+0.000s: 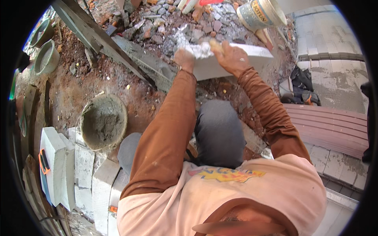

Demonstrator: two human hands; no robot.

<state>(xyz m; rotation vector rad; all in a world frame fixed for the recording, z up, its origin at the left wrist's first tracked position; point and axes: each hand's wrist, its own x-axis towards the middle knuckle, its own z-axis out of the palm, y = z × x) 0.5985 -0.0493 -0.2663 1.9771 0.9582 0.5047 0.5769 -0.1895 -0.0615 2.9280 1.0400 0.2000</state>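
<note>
A long white lightweight concrete block (212,67) is tilted up in front of me, its narrow edge on top. My left hand (184,60) is closed on the block's left end. Over the top edge, my right hand (233,59) is closed around a small tan-yellow piece (216,45), blurred, whose kind I cannot make out. White crumbly material (199,50) lies along the edge between the hands. Below the block is my dark-clad knee (219,131).
A bucket of grey mortar (103,122) stands at left. Beside it are white blocks (53,165) and an orange-handled saw (44,167). Wooden planks (106,43) slant at upper left. Rubble (157,23) and a tipped white pail (261,15) lie ahead; pinkish ridged panels (327,126) are at right.
</note>
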